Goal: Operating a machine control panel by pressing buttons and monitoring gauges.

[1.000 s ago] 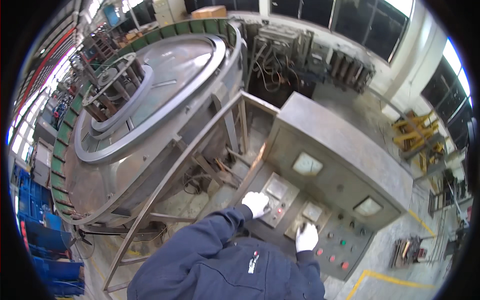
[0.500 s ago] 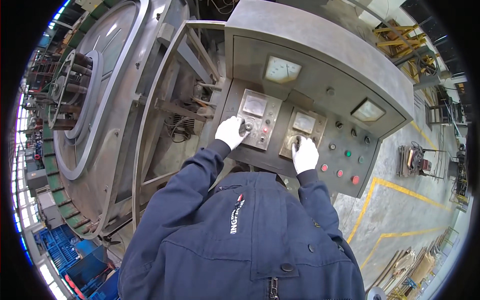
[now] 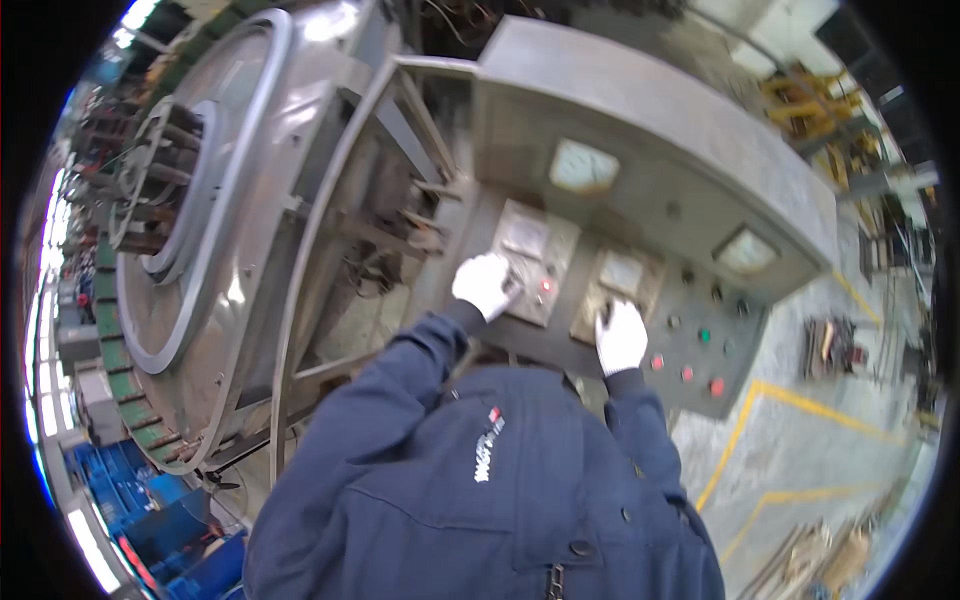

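My left hand, in a white glove, has its fingers closed round a control knob on the left control module. A small red light glows beside those fingers. To the right, my right hand, gloved too, pinches a dark control knob on a matching control module. Both modules carry a pale meter and are set into a grey control console. The fingers partly hide both knobs, and the picture is blurred.
Red buttons, a green button and dark switches sit right of my right hand. Two large gauges, one the left gauge, face me. A metal frame and a big round machine stand left. Yellow lines mark the floor.
The whole view has shifted, so console and hands appear slightly lower and further right, and blurrier. My left hand covers more of its knob. Both hands stay at their knobs.
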Available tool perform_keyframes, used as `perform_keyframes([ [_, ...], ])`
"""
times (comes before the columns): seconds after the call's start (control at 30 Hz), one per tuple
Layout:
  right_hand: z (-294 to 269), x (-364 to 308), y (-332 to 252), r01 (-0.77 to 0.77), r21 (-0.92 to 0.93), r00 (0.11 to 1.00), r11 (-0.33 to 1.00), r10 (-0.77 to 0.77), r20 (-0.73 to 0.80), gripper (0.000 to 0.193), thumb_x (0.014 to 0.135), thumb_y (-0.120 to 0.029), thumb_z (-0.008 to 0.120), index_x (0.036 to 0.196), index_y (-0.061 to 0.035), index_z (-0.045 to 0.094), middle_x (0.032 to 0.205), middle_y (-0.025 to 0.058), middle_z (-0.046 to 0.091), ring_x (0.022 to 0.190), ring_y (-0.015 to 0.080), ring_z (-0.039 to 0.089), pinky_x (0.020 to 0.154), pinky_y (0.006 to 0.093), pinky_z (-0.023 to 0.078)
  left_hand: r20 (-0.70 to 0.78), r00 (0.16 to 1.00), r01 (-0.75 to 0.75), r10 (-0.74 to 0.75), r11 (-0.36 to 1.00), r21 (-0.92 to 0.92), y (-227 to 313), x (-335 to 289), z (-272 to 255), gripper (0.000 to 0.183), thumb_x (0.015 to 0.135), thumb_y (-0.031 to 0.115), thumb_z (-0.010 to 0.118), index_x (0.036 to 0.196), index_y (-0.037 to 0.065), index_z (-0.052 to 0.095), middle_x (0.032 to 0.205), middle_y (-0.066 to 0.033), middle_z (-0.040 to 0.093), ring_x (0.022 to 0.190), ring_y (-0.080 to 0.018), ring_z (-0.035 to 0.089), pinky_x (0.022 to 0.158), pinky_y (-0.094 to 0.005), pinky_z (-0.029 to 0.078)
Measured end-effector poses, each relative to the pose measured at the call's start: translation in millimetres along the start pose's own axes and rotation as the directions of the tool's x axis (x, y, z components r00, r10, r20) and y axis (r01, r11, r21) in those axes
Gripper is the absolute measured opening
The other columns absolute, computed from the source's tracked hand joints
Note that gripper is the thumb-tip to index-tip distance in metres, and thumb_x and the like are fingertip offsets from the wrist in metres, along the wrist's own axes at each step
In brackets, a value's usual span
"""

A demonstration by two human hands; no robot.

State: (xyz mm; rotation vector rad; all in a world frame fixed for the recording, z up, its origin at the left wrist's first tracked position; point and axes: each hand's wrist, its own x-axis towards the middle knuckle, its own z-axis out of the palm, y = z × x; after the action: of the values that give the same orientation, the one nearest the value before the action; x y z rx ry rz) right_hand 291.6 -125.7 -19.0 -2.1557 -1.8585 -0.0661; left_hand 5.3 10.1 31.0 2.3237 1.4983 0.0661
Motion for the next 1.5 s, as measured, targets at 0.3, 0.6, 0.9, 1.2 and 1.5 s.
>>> perform_keyframes([
  [0.3,-13,6,-15,-0.120,0.086,0.985,0.989,0.108,0.137,0.031,0.093,-0.027,0.079,0.118,-0.0110,0.072,0.108,0.0156,0.070,0.102,0.0364,0.069,0.087,0.0495,0.057,-0.036,0.977,-0.209,0.208,0.978,-0.016,-24,3,21,0.019,0.089,0.024,0.072,0.099,0.008,0.072,0.097,-0.0179,0.069,0.094,-0.0377,0.069,0.084,-0.0514,0.056],
  [0.6,-16,7,-16,-0.126,0.078,0.985,0.989,0.115,0.124,0.029,0.090,-0.026,0.082,0.114,-0.0122,0.074,0.103,0.0136,0.070,0.098,0.0346,0.070,0.085,0.0472,0.057,-0.159,0.941,-0.313,0.298,0.946,-0.081,-31,3,31,0.032,0.086,0.013,0.073,0.118,0.009,0.073,0.101,-0.0179,0.065,0.099,-0.0390,0.066,0.083,-0.0513,0.055],
  [0.9,-13,5,-14,-0.141,0.069,0.979,0.988,0.128,0.160,0.031,0.092,-0.028,0.079,0.117,-0.0118,0.075,0.105,0.0145,0.069,0.098,0.0354,0.070,0.086,0.0488,0.057,-0.046,0.986,-0.161,0.160,0.987,-0.021,-22,-2,20,0.034,0.091,0.031,0.075,0.115,0.007,0.073,0.105,-0.0176,0.067,0.102,-0.0376,0.067,0.090,-0.0499,0.055],
  [1.2,-15,5,-15,-0.130,0.067,0.984,0.989,0.120,0.130,0.028,0.090,-0.027,0.082,0.113,-0.0110,0.076,0.101,0.0133,0.071,0.096,0.0332,0.072,0.084,0.0459,0.058,-0.085,0.976,-0.204,0.202,0.979,-0.011,-26,0,29,0.024,0.092,0.027,0.073,0.105,0.008,0.071,0.098,-0.0168,0.067,0.097,-0.0371,0.068,0.087,-0.0499,0.055],
  [1.5,-11,4,-11,-0.126,0.088,0.983,0.988,0.113,0.143,0.028,0.092,-0.027,0.079,0.115,-0.0114,0.075,0.103,0.0147,0.069,0.097,0.0357,0.070,0.084,0.0495,0.057,-0.098,0.973,-0.211,0.208,0.977,-0.025,-26,3,30,0.021,0.091,0.026,0.073,0.102,0.008,0.071,0.096,-0.0169,0.067,0.095,-0.0378,0.068,0.085,-0.0501,0.055],
])
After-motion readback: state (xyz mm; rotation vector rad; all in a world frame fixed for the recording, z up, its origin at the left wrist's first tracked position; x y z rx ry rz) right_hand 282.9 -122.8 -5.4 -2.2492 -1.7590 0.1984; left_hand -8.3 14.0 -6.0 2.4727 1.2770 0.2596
